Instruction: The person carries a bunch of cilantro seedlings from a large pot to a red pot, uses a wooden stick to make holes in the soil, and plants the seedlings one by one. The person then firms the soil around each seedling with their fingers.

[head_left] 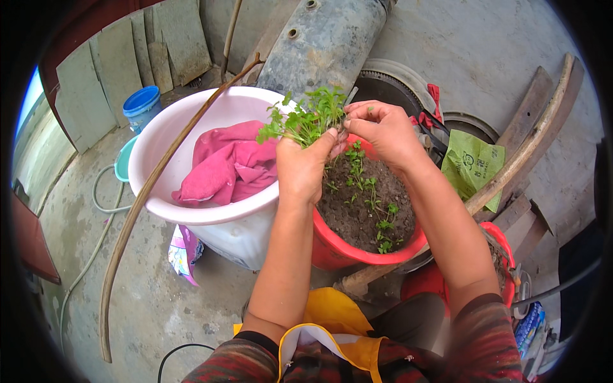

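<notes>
A bunch of leafy green seedlings (pixel 306 119), perhaps celery or parsley, is gripped in my left hand (pixel 304 165), the leaves pointing up and to the left. My right hand (pixel 385 131) pinches at the pale root end of the bunch with thumb and forefinger. A small green leaf bit sticks to its fingers. Both hands are above the far side of a red plastic bucket (pixel 352 251) filled with brown soil (pixel 342 215). Small green plants (pixel 371 189) run in a loose line across that soil. My left hand hides part of the bucket's left rim.
Left stands a white plastic tub (pixel 165 210) holding a pink cloth (pixel 230 163), with a long wooden stick (pixel 158 172) across its rim. A metal cylinder (pixel 321 48) leans behind. Right are a green bag (pixel 471 160), a wooden pole (pixel 522 153) and another red bucket (pixel 500 234).
</notes>
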A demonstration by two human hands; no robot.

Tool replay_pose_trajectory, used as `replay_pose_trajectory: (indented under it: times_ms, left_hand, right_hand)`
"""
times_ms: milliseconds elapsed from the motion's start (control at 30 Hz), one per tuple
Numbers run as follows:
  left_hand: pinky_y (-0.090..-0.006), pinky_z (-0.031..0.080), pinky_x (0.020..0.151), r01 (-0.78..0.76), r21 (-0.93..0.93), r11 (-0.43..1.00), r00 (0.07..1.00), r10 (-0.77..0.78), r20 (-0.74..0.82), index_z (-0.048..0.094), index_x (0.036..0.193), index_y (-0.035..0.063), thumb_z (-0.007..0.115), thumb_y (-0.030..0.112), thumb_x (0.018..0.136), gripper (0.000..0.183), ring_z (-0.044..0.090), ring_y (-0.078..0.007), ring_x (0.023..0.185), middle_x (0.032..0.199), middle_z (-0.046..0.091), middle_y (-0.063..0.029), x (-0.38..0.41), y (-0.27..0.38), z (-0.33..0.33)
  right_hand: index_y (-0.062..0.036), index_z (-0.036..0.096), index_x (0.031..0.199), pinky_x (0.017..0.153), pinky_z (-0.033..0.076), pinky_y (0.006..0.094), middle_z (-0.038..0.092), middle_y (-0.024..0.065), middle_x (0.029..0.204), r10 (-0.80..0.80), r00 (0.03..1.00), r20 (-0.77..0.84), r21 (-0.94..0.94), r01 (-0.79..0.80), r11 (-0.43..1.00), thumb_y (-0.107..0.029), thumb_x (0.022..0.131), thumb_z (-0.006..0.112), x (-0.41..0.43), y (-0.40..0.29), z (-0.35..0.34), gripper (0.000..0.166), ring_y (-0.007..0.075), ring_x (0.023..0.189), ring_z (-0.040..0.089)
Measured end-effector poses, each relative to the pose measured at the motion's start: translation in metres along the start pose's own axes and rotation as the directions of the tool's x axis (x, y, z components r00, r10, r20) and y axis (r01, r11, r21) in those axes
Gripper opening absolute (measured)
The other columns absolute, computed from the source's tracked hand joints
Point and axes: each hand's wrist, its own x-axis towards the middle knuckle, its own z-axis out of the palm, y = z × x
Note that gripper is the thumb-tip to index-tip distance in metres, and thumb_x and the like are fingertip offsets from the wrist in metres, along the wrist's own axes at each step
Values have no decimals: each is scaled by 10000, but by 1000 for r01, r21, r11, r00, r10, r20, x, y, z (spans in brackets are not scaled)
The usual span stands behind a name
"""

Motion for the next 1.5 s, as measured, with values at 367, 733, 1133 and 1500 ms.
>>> replay_pose_trajectory:
  times_ms: [367, 733, 1133, 1500]
  left_hand:
    - [-296, 578, 693, 43, -104, 994, 999, -42, 9, 545, 1061, -54, 526, -54, 857, 205, 659, -213, 813, 964, 637, -152, -2, 5, 0]
    - [-259, 564, 647, 2, -55, 998, 1000, 0, 22, 544, 1049, -53, 573, -73, 817, 234, 650, -183, 757, 947, 636, -126, -1, 3, -3]
    - [-271, 534, 655, -58, -48, 997, 998, 58, -5, 564, 1023, -34, 608, -81, 790, 242, 635, -160, 747, 915, 635, -98, -2, -1, 0]
    - [-284, 547, 695, -74, -45, 996, 997, 74, 2, 565, 1028, -39, 589, -89, 799, 236, 643, -175, 801, 951, 635, -113, -1, -3, 0]
  right_hand:
    - [35, 627, 905, 785, 466, 252, 620, 97, 991, 211, 971, 116, 189, -230, 955, -48, 787, 658, -3, -6, -5, 147, 119, 843, 589]
    - [6, 643, 787, 717, 475, 254, 630, 56, 860, 130, 989, 75, -35, -128, 991, -52, 717, 702, -7, -8, -3, 108, 117, 783, 588]
    - [4, 638, 712, 851, 448, 313, 618, 129, 989, -76, 996, 46, -296, 86, 951, -95, 651, 689, -3, 0, 0, 127, 209, 931, 593]
    - [-51, 615, 744, 488, 371, 186, 592, 47, 986, 128, 984, 123, 33, -133, 990, -85, 766, 655, -5, -2, 2, 57, 49, 665, 526]
